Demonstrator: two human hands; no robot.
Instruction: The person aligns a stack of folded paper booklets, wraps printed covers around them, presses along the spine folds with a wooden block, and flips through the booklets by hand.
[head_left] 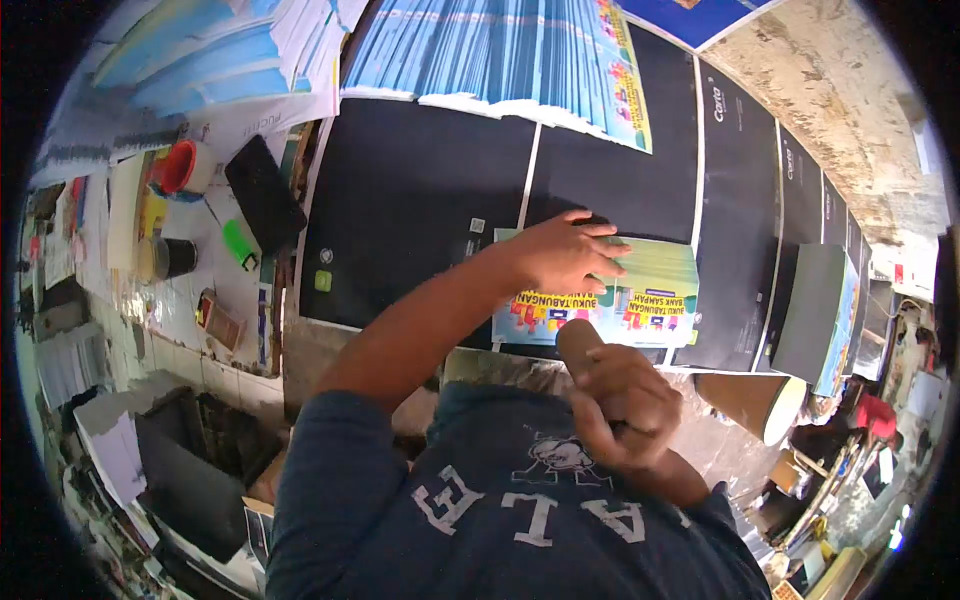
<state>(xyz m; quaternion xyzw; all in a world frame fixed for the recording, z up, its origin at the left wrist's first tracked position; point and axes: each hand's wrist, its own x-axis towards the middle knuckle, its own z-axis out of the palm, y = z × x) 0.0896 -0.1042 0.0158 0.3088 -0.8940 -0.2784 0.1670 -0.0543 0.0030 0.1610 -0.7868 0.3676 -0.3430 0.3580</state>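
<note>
A colourful printed sheet or booklet cover marked "BUKU TABUNGAN BANK SAMPAH" (655, 290) lies near the front edge of the black table surface. My left hand (570, 258) rests on its upper middle, palm down with the fingers spread. My right hand (632, 405) is closed around a short brown cylinder with a rounded end (577, 343), whose material I cannot make out. The cylinder's far end is over the lower edge of the print; whether it touches is unclear.
Beyond my hands lies a long fanned row of blue booklets (490, 50). A stack of booklets (815, 320) sits at the right edge. To the left are a black phone (265, 195), a green object (239, 243) and a red tape roll (180, 168).
</note>
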